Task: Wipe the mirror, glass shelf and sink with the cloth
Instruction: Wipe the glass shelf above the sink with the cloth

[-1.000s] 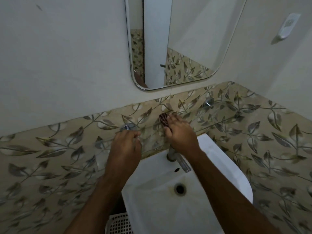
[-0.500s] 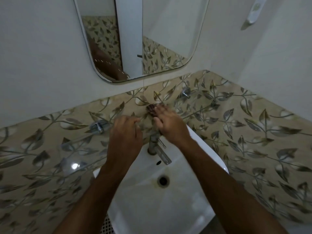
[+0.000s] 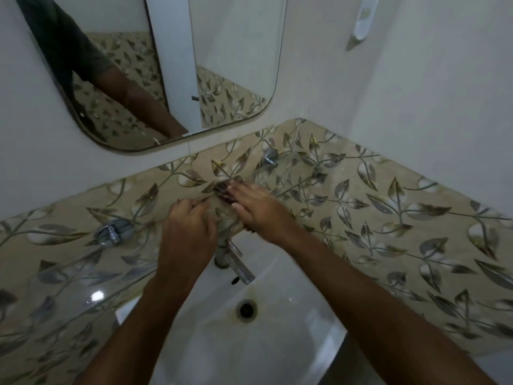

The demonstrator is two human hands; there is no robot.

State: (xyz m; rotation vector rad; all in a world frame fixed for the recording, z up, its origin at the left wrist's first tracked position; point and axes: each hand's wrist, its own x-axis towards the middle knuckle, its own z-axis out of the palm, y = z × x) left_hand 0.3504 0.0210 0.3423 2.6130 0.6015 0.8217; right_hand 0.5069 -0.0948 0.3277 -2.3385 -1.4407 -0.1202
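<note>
A clear glass shelf (image 3: pixel 83 273) spans the tiled wall between two chrome brackets (image 3: pixel 111 232) (image 3: pixel 270 158), above the white sink (image 3: pixel 291 337). My right hand (image 3: pixel 255 209) lies flat with straight fingers, pressing a dark cloth (image 3: pixel 220 190) onto the shelf just above the tap (image 3: pixel 236 265). Most of the cloth is hidden under the hand. My left hand (image 3: pixel 188 232) sits beside it with curled fingers holding the shelf. The mirror (image 3: pixel 172 65) hangs above on the white wall and reflects my arm.
Leaf-patterned tiles (image 3: pixel 388 218) cover the lower wall and wrap round the right corner. A white holder (image 3: pixel 363 20) is fixed high on the right wall. The sink drain (image 3: pixel 245 308) shows a rusty stain.
My left hand has slid right along the shelf, away from the left bracket towards the tap. My right hand stays on the cloth. The view has shifted, so more of the mirror shows.
</note>
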